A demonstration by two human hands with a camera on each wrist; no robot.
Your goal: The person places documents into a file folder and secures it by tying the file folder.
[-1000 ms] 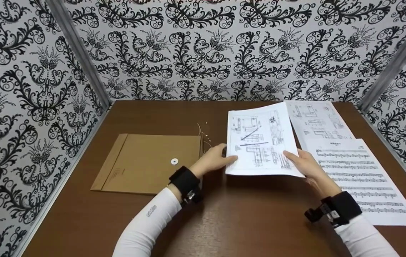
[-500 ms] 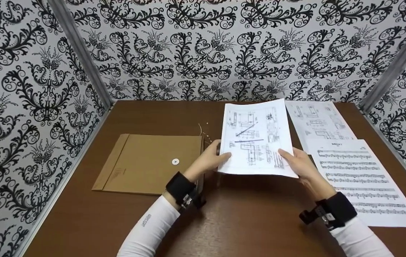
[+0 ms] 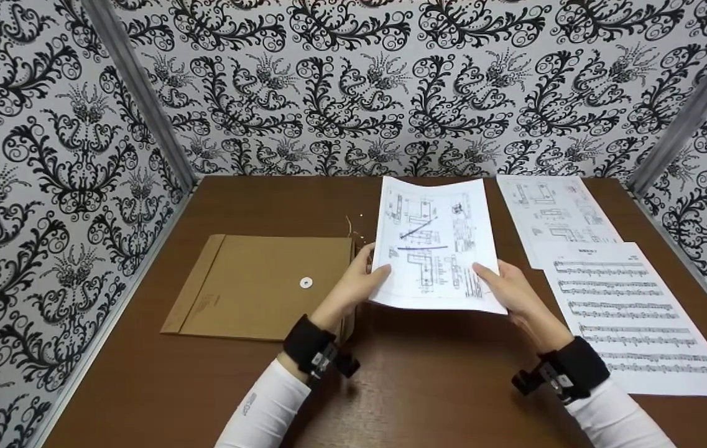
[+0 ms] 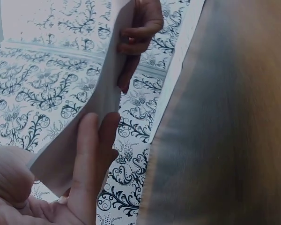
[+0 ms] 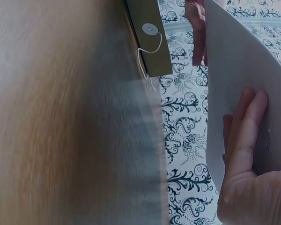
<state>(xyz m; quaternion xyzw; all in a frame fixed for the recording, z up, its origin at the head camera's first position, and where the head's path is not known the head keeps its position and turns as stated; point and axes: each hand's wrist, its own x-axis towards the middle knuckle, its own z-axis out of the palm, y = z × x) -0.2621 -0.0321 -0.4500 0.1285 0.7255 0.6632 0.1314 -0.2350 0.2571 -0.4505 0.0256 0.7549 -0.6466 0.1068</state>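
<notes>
The paper is up off the desk, held between two hands, its printed face towards the wearer. The left hand grips its left edge near the bottom, and the right hand grips the right edge at about the same height — each with the thumb on the front and fingers against the back, as the wrist views show. The paper bows, its top edge dipping in the middle. It carries a line drawing crossed by two dark strokes, one slanted, one nearly level.

To the left the envelope lies flat on the desk, brown, with a white disc near its right side; the left hand's wrist overlaps it from this angle. A thin string shows by its far right corner.

On the right, apart from the paper, a second drawing lies on the desk, its near end covered by a music sheet. Both wrists wear black bands with small devices, over white sleeves. Black-and-white scrolled walls stand around the desk.
</notes>
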